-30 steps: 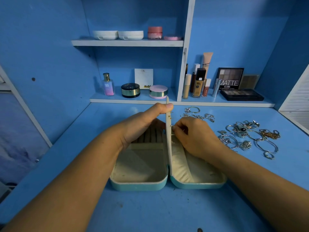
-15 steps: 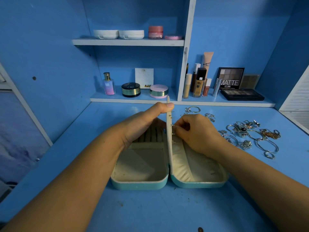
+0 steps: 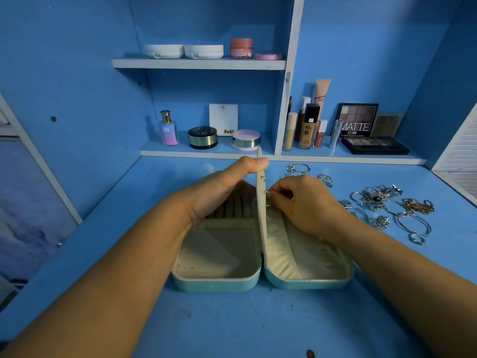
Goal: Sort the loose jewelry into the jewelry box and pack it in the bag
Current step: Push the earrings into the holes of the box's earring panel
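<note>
The step in hand looks like fixing a stud (image 3: 265,192) into the upright panel (image 3: 262,228) of the box (image 3: 216,280). The left hand (image 3: 219,192), gripping the panel's top edge with its thumb over it, should hold it steady and vertical, while the right hand (image 3: 304,202), pinching the stud at the panel's right face, pushes gently and straight. The box lies open on the desk (image 3: 232,326) between the forearms, right under both hands; the loose jewelry (image 3: 387,205) lies near the right hand, on its right.

Dim, cool light; soft shadows under the white-edged blue wooden shelf (image 3: 198,63); wide-angle distortion bends the edges.
</note>
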A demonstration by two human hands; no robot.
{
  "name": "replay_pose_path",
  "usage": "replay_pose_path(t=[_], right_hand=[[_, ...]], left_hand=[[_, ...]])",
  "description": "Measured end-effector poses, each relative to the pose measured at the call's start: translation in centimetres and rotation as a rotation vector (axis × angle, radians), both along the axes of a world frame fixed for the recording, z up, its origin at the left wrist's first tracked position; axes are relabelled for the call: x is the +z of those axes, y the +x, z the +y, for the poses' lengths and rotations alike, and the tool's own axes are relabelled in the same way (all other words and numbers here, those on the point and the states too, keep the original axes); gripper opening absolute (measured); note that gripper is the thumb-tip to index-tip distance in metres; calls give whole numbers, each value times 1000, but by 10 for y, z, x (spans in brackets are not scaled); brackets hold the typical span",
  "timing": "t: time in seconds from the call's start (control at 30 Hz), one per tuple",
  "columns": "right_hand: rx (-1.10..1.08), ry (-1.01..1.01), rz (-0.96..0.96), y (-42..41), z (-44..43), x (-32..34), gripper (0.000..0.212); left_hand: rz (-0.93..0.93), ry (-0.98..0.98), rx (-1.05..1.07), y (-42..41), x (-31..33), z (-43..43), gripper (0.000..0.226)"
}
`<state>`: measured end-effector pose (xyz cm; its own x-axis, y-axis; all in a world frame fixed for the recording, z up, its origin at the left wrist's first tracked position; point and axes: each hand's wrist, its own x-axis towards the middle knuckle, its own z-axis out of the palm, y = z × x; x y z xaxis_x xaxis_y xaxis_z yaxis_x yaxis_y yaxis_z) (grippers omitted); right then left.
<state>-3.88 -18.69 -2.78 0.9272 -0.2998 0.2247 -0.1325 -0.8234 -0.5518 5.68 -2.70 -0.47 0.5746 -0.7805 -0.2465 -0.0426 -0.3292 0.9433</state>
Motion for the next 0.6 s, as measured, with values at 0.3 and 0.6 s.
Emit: replay_pose_path(t=[0.3, 0.6], right_hand=[[-17, 37, 33, -2, -8, 0, 19], [106, -100, -99, -3, -6, -2, 2]], left_hand=[[-36, -23, 41, -7, 5, -2, 62], [-59, 19, -8, -14, 10, 4, 69]])
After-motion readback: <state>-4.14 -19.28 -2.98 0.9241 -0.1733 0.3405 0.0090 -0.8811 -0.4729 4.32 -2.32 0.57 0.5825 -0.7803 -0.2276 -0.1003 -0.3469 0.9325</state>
